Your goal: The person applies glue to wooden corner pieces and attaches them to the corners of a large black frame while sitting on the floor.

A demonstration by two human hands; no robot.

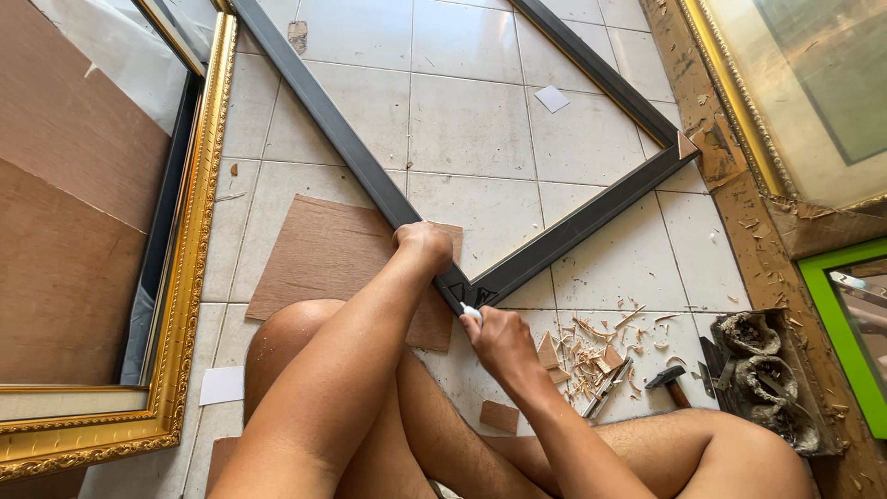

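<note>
Dark-grey frame (554, 236) flat on tiled floor (471, 120), nearest corner pointing at the sitter. Left hand (425, 245) presses closed on the left rail (running up-left); right hand (499, 342), nearer the corner, grips a small white-tipped tool (471, 313) there.

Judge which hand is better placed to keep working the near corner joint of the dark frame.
Right. The right hand has a small white tool at the dark frame corner; the left hand is pressing the rail down.

head view, steeply downward, close over floor (480, 120)
</note>
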